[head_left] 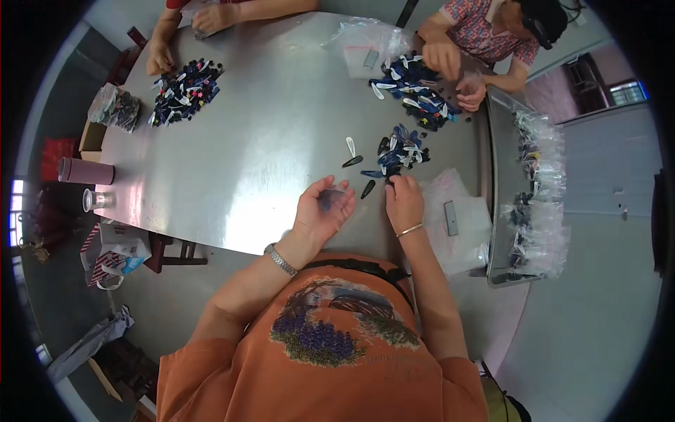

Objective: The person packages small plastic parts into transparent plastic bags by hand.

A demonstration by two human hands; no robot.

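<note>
My left hand (323, 214) is turned palm up, its fingers curled round a small clear plastic bag (330, 199) with something bluish showing in it. My right hand (406, 205) reaches to the near edge of a pile of snap hair clips (404, 151), blue, black and white. Its fingertips are pinched together there, and what they hold is hidden. Between the hands lies a single black hair clip (368, 189). A white clip (351, 146) and another dark clip (352, 161) rest just left of the pile.
Clear bags (460, 246) with a small grey block (451, 218) lie right of my hand. A metal tray (499, 264) holds filled bags (541, 211). Two people work at other clip piles (184, 93) (418, 88). A pink tumbler (86, 171) and a glass (97, 200) stand left.
</note>
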